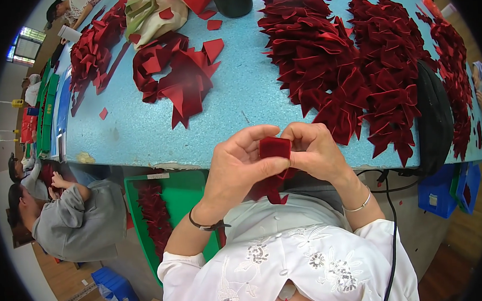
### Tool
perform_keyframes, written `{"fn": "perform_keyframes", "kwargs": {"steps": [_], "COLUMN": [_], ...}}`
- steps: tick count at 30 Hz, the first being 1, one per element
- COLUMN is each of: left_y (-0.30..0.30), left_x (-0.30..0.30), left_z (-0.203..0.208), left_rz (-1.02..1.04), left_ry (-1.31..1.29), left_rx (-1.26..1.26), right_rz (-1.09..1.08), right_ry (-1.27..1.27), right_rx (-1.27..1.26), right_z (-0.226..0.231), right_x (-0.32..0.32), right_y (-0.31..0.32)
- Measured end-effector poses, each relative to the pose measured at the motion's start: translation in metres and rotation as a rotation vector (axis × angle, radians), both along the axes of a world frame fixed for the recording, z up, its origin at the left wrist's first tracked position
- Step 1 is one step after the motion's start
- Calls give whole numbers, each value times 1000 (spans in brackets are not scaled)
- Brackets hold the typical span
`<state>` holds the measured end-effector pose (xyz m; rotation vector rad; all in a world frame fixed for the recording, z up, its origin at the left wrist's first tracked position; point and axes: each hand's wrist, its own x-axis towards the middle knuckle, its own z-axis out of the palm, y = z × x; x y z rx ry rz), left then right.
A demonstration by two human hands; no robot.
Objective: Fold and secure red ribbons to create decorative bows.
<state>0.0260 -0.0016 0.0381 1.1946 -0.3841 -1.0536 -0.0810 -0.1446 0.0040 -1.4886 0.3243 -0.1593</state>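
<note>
Between my two hands, just past the table's near edge, is a dark red velvet bow [275, 148] with its tails hanging down. My left hand [245, 157] is closed on it, the thumb lying across its front. At its right side my right hand [316, 149] pinches it with thumb and fingertips. The bow's back and part of its loops are hidden by my fingers. Stacked rows of finished-looking velvet bows [312, 54] lie on the table beyond my right hand, and a second row [390, 77] runs beside them.
On the light blue table [238, 90] lie loose red fabric strips [180, 80], a cloth bag [152, 16] and a dark cylindrical container [233, 1]. A black bag [434, 118] sits at the right edge. Below stands a green bin [191, 188] holding bows. A seated person [81, 219] works at left.
</note>
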Motion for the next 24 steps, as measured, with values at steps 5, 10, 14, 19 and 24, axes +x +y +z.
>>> {"fn": "perform_keyframes", "kwargs": {"steps": [5,10,14,19,24], "left_y": [8,8,7,8,9], "left_x": [2,2,2,-5,-4], "left_z": [-4,-4,-5,-5,-11], "left_rz": [-71,-68,-37,15,25], "left_ry": [-22,-10,-21,-129,-402], "left_rx": [31,50,42,34,34], "right_rz": [-94,-197,-246,-234,-178], "right_ry": [-91,-407,-451,-351,-258], "right_rx": [19,-322,-319,-133,-90], "right_z": [-3,-16,-18,-19,-18], "right_x": [-1,5,8,3,1], "right_y": [6,8,12,18,20]}}
